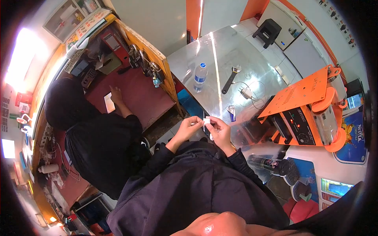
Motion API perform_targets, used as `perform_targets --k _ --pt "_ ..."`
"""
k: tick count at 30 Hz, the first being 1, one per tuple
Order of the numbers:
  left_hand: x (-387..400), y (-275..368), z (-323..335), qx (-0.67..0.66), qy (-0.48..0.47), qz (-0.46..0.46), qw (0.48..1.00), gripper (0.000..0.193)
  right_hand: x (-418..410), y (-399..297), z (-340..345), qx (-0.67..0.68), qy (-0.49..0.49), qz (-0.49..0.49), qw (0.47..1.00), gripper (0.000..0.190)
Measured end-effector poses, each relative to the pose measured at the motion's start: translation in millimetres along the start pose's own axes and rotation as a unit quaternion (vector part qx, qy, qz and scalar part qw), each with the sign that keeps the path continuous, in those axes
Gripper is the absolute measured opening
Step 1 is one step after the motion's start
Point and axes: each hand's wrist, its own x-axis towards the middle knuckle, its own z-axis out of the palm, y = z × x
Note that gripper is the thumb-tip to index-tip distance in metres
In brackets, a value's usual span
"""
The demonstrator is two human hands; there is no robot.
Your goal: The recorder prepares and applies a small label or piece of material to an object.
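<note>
Both my hands meet in front of my waist, close to the near edge of the metal-topped table (189, 59). Between the fingertips is a small white object (207, 121), too small to identify. My right hand (220, 132) pinches it from the right, and more white material shows below those fingers. On its other side, my left hand (187, 128) grips it with thumb and forefinger. Just beyond the right hand lies a blue-and-white wrapper (231, 113). Farther back are an adjustable wrench (230, 81), a white plug with its cable (246, 93) and a capped plastic water bottle (200, 78).
An orange Getra machine (298, 109) stands at right, with a dark tumbler (273, 165) below it. At left, a person in black (103, 141) sits by a red-topped desk (147, 100), one hand beside a lit phone (109, 102). A black stool (267, 32) stands behind the table.
</note>
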Motion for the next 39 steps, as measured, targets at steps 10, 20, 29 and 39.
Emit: perform_targets --k 10,20,29,39 --pt "-1 12 8 0.185 0.117 0.055 0.974 0.021 2 0 -1 0.052 -0.015 0.058 0.997 0.031" --pt "-2 20 15 0.279 0.207 0.235 0.908 0.016 8 5 4 0.047 -0.006 0.053 0.997 0.025" --pt "-1 15 8 0.315 0.227 0.293 0.874 0.012 10 2 7 0.014 -0.006 0.068 0.998 0.025" --pt "-2 14 2 0.267 0.206 0.275 0.901 0.016 17 -10 11 -0.281 0.041 -0.134 0.949 0.025"
